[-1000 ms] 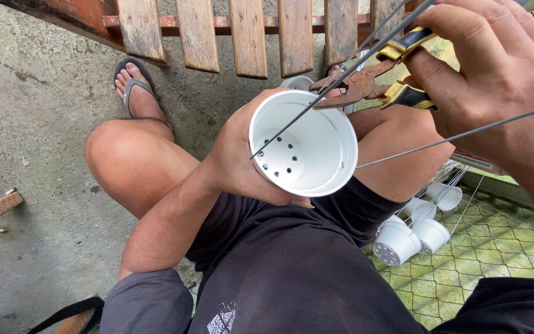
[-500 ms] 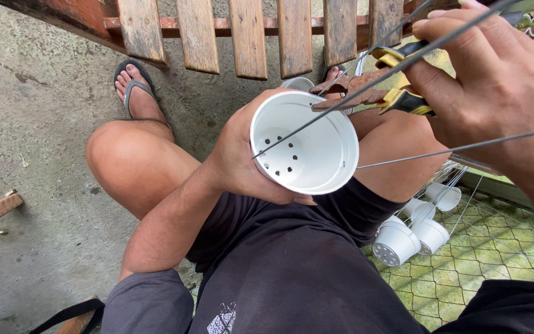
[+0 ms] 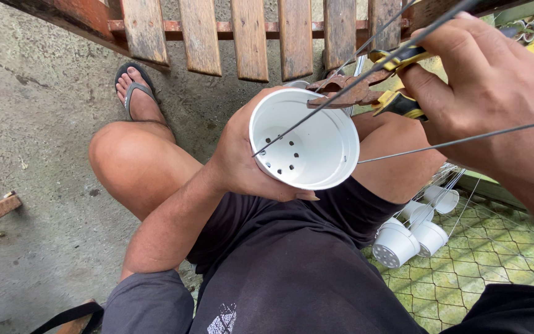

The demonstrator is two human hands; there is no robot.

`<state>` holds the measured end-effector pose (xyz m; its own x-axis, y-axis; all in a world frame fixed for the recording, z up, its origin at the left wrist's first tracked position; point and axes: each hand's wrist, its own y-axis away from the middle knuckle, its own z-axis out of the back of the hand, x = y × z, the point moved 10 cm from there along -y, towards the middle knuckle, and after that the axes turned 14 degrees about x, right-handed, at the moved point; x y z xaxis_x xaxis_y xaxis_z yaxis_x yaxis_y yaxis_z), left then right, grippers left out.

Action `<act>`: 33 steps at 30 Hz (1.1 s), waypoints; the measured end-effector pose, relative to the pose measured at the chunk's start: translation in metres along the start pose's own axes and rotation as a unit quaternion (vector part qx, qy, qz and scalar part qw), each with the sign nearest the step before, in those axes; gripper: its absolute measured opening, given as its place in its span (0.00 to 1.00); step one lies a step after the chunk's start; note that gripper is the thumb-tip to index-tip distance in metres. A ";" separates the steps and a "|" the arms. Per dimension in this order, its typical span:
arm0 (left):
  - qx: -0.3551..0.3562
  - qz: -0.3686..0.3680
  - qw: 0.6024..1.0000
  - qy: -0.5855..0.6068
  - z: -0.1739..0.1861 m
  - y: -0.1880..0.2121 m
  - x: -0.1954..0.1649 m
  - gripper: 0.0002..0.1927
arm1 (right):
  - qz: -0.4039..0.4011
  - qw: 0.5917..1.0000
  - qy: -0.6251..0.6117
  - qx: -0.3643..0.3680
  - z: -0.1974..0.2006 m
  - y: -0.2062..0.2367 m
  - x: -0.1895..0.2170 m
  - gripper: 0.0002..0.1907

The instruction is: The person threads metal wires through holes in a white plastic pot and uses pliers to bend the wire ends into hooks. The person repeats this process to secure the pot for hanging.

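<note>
White plastic is filling the middle of the view: a small round pot (image 3: 307, 145) with drainage holes in its bottom is sitting over the person's lap, mouth tilted up toward the camera. The left hand (image 3: 242, 164) is gripping it from the left side and underneath, fingers (image 3: 301, 196) curled tight around the wall, the thumb tip showing at the lower rim. The right hand (image 3: 495, 93) is hovering up to the right of the pot, its fingers closed around the yellow-and-black handles of a pair of rusty pliers (image 3: 366, 89), whose nose is pointing left over the pot's rim. A thin wire (image 3: 341, 93) is running diagonally from the upper right down into the pot, and a second wire (image 3: 465, 141) is stretching off to the right from the pot's rim. More white pots (image 3: 415, 232) are lying on green wire mesh (image 3: 495, 266) by the right leg. A sandalled foot (image 3: 134, 93) is resting on the concrete floor (image 3: 38, 142) below a wooden slatted bench (image 3: 230, 31).
</note>
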<state>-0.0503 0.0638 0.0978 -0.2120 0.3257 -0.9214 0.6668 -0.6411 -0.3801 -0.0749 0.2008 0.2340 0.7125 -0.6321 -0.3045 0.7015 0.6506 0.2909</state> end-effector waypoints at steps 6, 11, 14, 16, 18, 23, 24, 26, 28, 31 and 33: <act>-0.006 0.003 1.000 0.017 0.002 0.000 0.000 0.56 | 0.017 0.998 0.046 -0.043 0.014 0.002 0.008 0.09; -0.013 -0.002 1.000 0.007 0.003 0.001 -0.003 0.56 | 0.003 0.999 0.010 -0.036 0.010 0.000 0.006 0.07; -0.018 0.000 1.000 -0.001 0.004 0.002 -0.004 0.55 | -0.004 0.999 0.016 -0.042 0.012 -0.002 0.006 0.07; -0.019 0.004 1.000 -0.012 0.005 0.002 -0.004 0.55 | -0.001 0.998 0.037 -0.042 0.014 -0.002 0.010 0.09; -0.019 0.008 1.000 -0.004 0.004 0.002 -0.003 0.55 | 0.006 0.998 0.059 -0.037 0.017 -0.001 0.014 0.11; -0.023 0.014 1.000 0.003 0.005 0.003 -0.001 0.55 | 0.009 0.996 0.071 -0.047 0.021 0.000 0.017 0.10; -0.020 0.010 1.000 -0.003 0.006 0.001 0.000 0.55 | 0.008 0.997 0.064 -0.047 0.020 0.000 0.015 0.11; -0.015 0.011 1.000 -0.009 0.004 0.002 0.000 0.55 | 0.005 0.998 0.050 -0.042 0.014 0.000 0.013 0.11; -0.019 0.004 1.000 -0.007 0.005 0.002 0.000 0.55 | 0.000 0.998 0.046 -0.039 0.010 0.000 0.010 0.11; -0.019 -0.003 0.999 -0.025 0.004 0.001 0.000 0.55 | -0.006 0.998 0.053 -0.036 0.004 0.002 0.008 0.10; -0.020 -0.002 0.999 -0.030 0.002 0.003 0.000 0.55 | -0.003 0.998 0.062 -0.033 0.001 0.003 0.009 0.09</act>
<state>-0.0500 0.0606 0.0966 -0.2561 0.2863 -0.9233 0.6932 -0.6113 -0.3818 -0.0661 0.1962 0.2333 0.6984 -0.5815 -0.4173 0.7001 0.6764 0.2290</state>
